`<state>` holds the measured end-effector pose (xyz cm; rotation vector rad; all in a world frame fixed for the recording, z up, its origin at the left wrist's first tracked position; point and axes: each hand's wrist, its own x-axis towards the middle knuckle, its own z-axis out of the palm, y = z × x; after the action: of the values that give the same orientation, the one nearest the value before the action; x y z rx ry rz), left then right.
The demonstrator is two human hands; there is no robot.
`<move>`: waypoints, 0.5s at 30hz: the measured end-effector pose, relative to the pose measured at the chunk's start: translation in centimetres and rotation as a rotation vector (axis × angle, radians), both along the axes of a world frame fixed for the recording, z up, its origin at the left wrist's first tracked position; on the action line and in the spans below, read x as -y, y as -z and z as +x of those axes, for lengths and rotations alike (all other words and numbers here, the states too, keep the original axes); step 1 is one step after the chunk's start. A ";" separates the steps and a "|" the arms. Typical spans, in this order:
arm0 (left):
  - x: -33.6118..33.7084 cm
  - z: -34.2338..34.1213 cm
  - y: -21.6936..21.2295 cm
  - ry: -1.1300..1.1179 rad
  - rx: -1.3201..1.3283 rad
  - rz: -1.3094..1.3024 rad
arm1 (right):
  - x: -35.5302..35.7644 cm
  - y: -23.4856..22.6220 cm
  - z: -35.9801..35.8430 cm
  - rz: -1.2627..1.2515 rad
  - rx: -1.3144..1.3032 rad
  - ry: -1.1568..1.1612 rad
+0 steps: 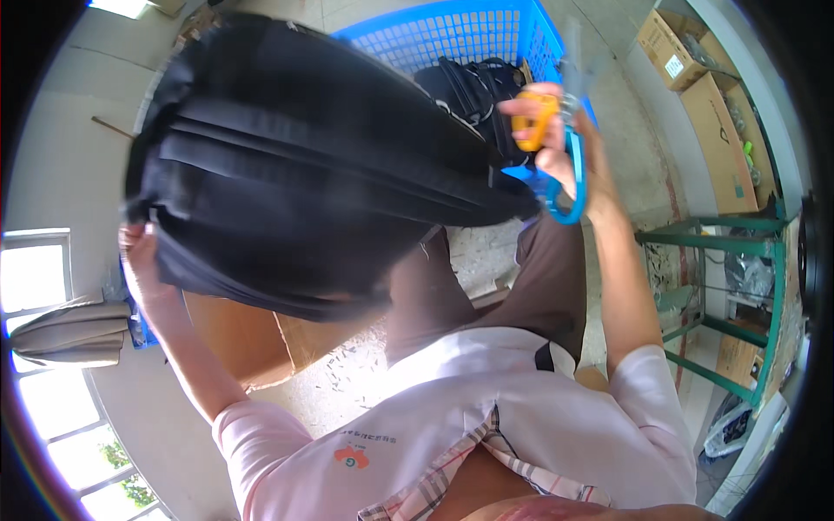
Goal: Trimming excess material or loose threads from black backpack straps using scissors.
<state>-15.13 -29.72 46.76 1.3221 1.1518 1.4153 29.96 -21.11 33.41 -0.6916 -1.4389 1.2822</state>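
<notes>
A large black fabric bag [304, 156], partly blurred, hangs tilted in front of me across the left and middle. My left hand [142, 252] is closed on its lower left edge, and the bag hides some of the fingers. Scissors with one orange and one blue handle [571, 178] are in my right hand [556, 143], with their blurred blades pointing up and away. The bag's right corner hangs just below and left of that hand; whether they touch, I cannot tell.
A blue plastic basket [434, 35] with more black bags [478, 91] in it stands beyond. An open cardboard box [239, 334] is on the floor at lower left. At right are a green metal rack [712, 239] and cardboard boxes [721, 139]. Dark scraps litter the floor.
</notes>
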 end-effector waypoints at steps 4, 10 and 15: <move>1.8 2.2 7.1 -0.025 0.037 -0.201 | 2.8 2.4 -3.9 -0.171 0.082 -0.149; -0.7 2.3 7.4 0.250 -0.287 -0.129 | 5.6 3.0 -5.3 -0.252 0.093 -0.056; -6.4 6.1 2.1 0.186 -0.953 -0.197 | 6.3 0.5 -8.0 -0.246 0.053 -0.161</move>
<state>-9.06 -23.28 44.63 1.9583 1.6431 0.4717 21.95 -27.40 32.96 -0.7891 -1.4156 1.5956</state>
